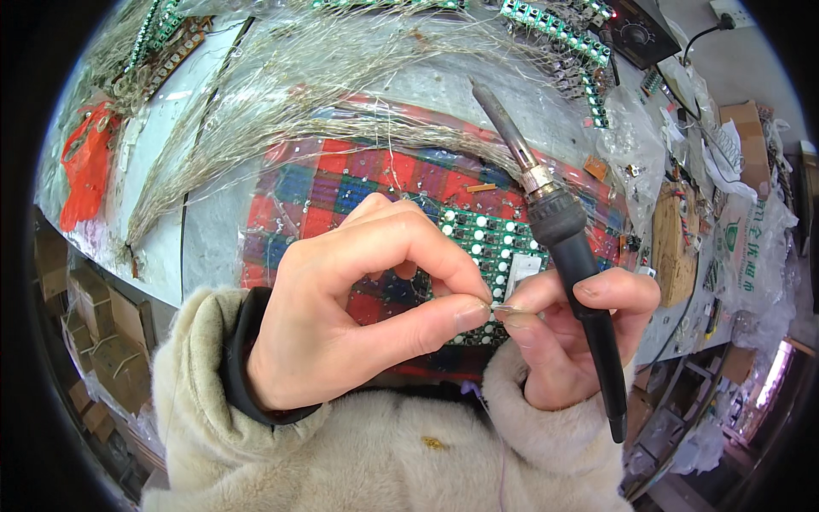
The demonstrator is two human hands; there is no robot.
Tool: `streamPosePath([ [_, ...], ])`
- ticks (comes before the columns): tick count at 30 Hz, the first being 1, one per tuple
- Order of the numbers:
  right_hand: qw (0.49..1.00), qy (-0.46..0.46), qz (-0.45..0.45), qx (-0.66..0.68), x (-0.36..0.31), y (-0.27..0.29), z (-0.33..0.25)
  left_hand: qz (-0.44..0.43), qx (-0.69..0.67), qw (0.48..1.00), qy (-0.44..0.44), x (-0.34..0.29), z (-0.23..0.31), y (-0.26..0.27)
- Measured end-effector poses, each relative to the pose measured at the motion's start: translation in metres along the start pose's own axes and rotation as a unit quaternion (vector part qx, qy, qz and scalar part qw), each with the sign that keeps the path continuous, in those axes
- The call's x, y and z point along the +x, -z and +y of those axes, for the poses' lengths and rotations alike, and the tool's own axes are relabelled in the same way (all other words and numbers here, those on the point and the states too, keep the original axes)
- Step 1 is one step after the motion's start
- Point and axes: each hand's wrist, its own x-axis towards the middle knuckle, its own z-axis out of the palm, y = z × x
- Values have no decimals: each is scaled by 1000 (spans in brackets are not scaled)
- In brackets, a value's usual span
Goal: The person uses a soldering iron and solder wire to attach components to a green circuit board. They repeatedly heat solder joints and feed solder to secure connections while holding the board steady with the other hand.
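Observation:
My left hand is closed in a pinch, thumb against forefinger, on the end of a thin silvery wire. Thumb and forefinger of my right hand meet the same wire close beside it. The right hand also holds a black-handled soldering iron between its fingers, the metal tip pointing up and away to the left. Below and behind the hands lies a green circuit board panel with rows of white round parts, partly hidden by them. A small white block rests on the panel.
A red and blue plaid cloth covers the table's middle. Long bundles of thin wire sweep across the back and left. More green board strips and a black control box stand back right. A wooden block lies right.

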Motion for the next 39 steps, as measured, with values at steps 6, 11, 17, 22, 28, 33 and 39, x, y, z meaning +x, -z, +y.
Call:
streamPosePath([
  [6,998,35,-48,-26,1,3,1,-2,-44,999,21,0,2,-1],
  [11,997,45,-59,-38,2,3,-3,-41,75,996,-19,2,5,4],
  [17,999,26,-12,-34,0,-2,-4,-58,187,980,-41,1,12,7],
  [22,993,53,-67,-83,2,4,2,-87,278,956,-46,0,18,10],
  [28,997,48,-28,-56,2,1,-3,-52,223,973,-38,4,18,11],
  [33,988,37,-71,-129,2,4,-10,-47,246,968,-31,1,18,12],
  [39,995,33,16,-93,-12,14,-19,-6,421,907,-28,4,8,23],
])
